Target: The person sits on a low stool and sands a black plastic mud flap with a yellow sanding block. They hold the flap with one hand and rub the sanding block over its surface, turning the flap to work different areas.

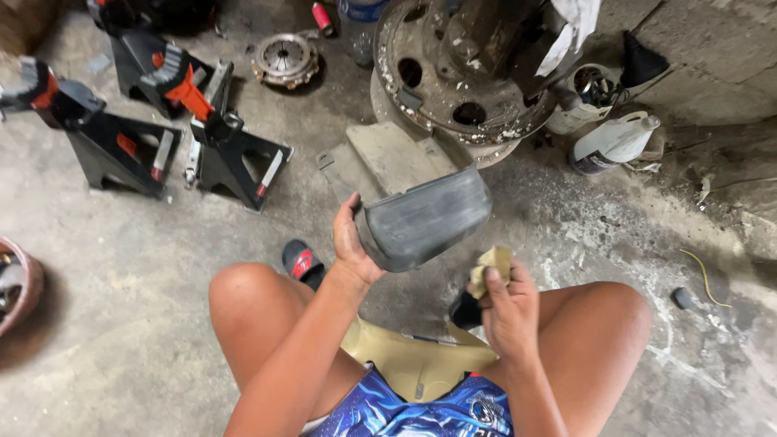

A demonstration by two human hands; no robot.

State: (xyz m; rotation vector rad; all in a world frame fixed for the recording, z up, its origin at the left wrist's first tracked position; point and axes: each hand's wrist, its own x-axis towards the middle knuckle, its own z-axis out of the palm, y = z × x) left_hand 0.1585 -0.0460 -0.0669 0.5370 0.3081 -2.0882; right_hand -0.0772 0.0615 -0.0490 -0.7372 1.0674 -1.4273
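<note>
Seated on a workshop floor, a person's left hand [354,247] grips a grey plastic cover [425,217] at centre frame while the right hand [508,303] pinches folded sandpaper [492,267] just below it, where light, even strokes would likely serve best

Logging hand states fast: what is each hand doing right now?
Left hand: closed on the grey curved panel.
Right hand: closed on a folded tan sanding pad.
</note>
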